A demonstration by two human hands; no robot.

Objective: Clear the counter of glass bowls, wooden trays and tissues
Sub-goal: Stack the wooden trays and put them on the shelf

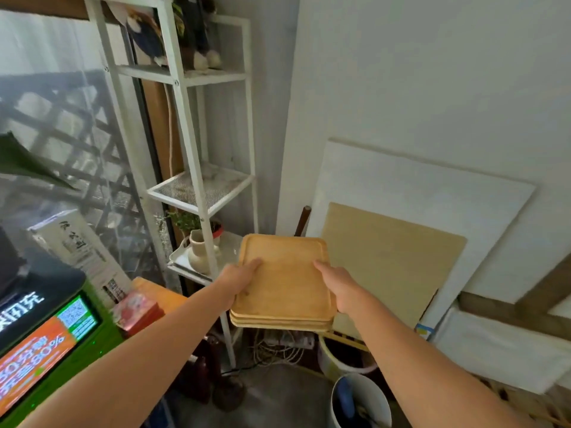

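A stack of three light wooden trays (282,285) hangs in the air at the middle of the view, held level. My left hand (238,281) grips its left edge, thumb lying on the top tray. My right hand (341,288) grips the right edge the same way. The stack is just right of the white shelf unit (188,118), at about the height of its lower shelf. No glass bowls or tissues are in sight.
A cream jug (197,251) and a small potted plant (188,220) stand on the lower shelf. Flat boards (392,261) lean on the wall to the right. Buckets (358,400) and cables (278,347) lie on the floor. A green kiosk (52,344) and red box (139,307) are at left.
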